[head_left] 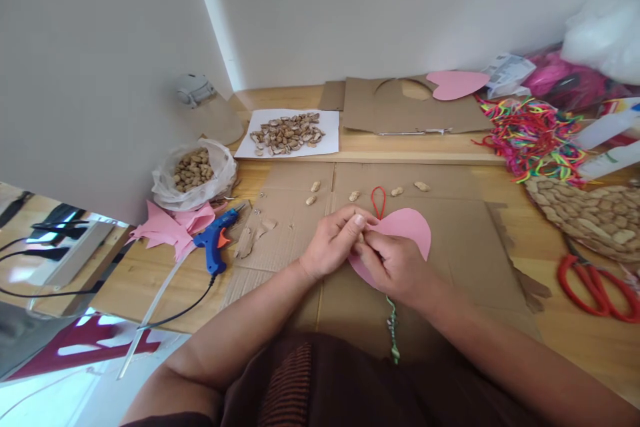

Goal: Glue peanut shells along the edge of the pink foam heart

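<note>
My left hand (336,240) and my right hand (400,263) meet over a pink paper heart (410,227) on the cardboard. Both are closed, thumbs and fingertips pressed together; what they pinch between them is too small and hidden to name. A red cord loop (379,201) sticks out at the heart's top, and a green braided cord (393,333) hangs from its lower end. Just beyond my hands, several whole peanuts (355,196) lie scattered on the cardboard sheet (465,253).
At left are a blue glue gun (215,240), pink paper scraps (167,227) and a bag of peanuts (193,170). Peanut shells (287,133) lie on white paper behind. To the right are colourful cords (533,133), a peanut-covered piece (595,213) and red-handled scissors (597,290).
</note>
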`<state>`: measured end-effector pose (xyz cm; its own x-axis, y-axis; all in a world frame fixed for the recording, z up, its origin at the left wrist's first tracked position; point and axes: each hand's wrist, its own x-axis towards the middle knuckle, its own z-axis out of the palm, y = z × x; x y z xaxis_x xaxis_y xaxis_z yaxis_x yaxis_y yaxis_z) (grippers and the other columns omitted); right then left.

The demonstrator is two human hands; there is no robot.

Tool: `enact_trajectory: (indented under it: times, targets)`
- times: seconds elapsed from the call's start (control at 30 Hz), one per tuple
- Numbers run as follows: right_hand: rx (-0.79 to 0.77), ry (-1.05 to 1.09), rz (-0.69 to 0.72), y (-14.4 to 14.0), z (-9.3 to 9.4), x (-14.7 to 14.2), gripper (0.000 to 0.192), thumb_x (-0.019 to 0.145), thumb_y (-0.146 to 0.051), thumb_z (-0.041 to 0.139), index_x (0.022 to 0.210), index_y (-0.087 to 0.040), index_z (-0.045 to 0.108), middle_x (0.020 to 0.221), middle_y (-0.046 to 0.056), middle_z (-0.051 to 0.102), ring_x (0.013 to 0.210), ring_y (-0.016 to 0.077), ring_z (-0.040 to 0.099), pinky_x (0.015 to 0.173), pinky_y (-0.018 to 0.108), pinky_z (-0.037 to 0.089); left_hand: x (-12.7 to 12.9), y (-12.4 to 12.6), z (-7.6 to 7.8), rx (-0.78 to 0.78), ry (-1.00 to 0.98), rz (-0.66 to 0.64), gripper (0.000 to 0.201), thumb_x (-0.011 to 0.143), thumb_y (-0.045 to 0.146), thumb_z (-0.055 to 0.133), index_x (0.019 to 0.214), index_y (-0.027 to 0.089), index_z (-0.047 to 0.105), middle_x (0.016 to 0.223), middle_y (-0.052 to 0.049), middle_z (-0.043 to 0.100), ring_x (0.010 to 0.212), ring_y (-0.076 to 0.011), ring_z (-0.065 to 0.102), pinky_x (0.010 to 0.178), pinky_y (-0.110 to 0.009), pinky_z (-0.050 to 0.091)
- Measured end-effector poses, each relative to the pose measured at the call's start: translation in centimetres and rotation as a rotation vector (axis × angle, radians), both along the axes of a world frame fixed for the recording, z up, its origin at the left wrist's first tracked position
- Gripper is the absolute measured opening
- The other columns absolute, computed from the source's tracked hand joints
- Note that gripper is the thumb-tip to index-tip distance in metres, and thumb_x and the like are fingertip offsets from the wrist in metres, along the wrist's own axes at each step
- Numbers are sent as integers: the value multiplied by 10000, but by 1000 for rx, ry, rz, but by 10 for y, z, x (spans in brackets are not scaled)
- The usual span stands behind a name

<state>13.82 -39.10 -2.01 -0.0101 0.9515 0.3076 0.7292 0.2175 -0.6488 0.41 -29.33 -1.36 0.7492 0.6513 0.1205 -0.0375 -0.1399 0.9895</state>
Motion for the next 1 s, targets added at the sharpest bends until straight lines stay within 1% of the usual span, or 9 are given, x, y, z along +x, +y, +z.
enact_trajectory:
  times: [0.1,0.23,0.33,0.4,0.47,0.5,0.63,0.77,1.0]
  targets:
    - [4,61,-32,-3,11,5,273,1024,-290,446,841,-193,623,672,18,641,590,137,561,598,261,412,-2,4,-1,-299,-92,-81,536,936,644,505,1090,162,682,790,-26,623,659,-120,564,637,-247,448]
    - [54,78,-91,-4,16,8,322,1008,-297,475,713,-204,564,578,-17,523,528,126,467,552,269,368,0,7,-3,-475,-159,-127,409,855,545,705,1001,162,703,824,-25,642,706,-113,602,692,-248,475]
    - [56,192,-95,-2,14,10,290,1008,-294,486,753,-201,588,629,-9,574,570,131,509,570,263,390,2,9,-5,-608,-170,-155,378,754,454,835,954,160,707,875,-33,677,731,-112,616,720,-258,487]
    - [26,296,-42,0,11,13,267,1016,-307,484,816,-197,622,694,0,627,623,134,557,594,253,419,2,11,-6,-664,-170,-169,371,702,410,882,912,154,713,875,-32,683,711,-99,600,710,-254,476]
    - [-20,361,-3,2,8,16,263,1018,-342,495,864,-194,650,745,6,651,671,138,580,623,252,441,2,12,-7,-662,-172,-152,345,699,391,887,878,148,720,858,-27,681,702,-88,583,713,-249,464]
    - [-40,375,-21,3,6,17,257,1010,-365,518,883,-193,662,737,2,639,663,136,570,615,252,441,2,12,-7,-642,-176,-129,331,707,385,882,873,146,725,863,-27,684,720,-91,588,732,-252,467]
    - [-72,413,-242,4,-1,22,254,925,-438,666,991,-198,715,605,-54,460,524,108,428,483,242,360,3,12,-7,-553,-193,17,309,720,356,873,887,142,726,925,-42,715,830,-122,642,826,-286,510]
    - [-43,481,-320,4,-5,21,240,917,-392,680,1069,-217,742,589,-67,406,515,97,395,468,228,340,5,9,-5,-469,-168,92,304,716,331,873,894,133,726,893,-46,740,787,-109,662,793,-269,542]
    - [-114,588,-368,7,-3,18,120,822,-301,700,867,-201,749,560,-61,440,486,89,391,444,220,319,5,4,-3,-316,-34,146,301,745,336,835,940,129,738,960,-90,772,828,-147,711,779,-275,579]
